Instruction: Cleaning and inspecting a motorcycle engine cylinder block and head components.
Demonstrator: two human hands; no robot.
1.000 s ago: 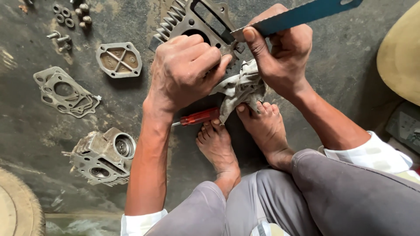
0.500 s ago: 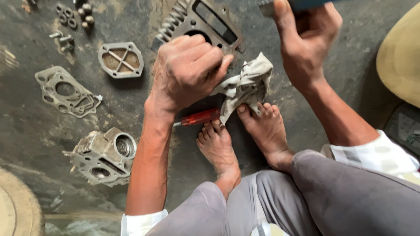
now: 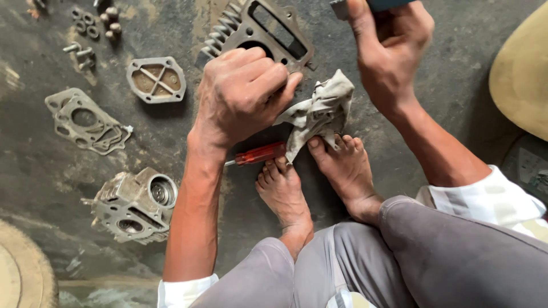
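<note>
Concrete floor (image 3: 456, 74), dark and oily, carries a finned grey metal cylinder block (image 3: 260, 28) near the top edge. It looks heavy and rigid with oily faces; its flat edges suit gripping better than the fins. Left hand (image 3: 242, 94) presses it, fingers clenched, touching a crumpled grey rag (image 3: 319, 111). Right hand (image 3: 391, 48), fingers wrapped round a blue-handled tool (image 3: 379, 4), has lifted away since a second ago.

Soft, even daylight, no glare. Faint shadows under left hand (image 3: 242, 97) and metal parts on dull grey floor (image 3: 445, 74). Centre sharp; right hand (image 3: 391, 48) slightly motion-blurred at top edge.
</note>
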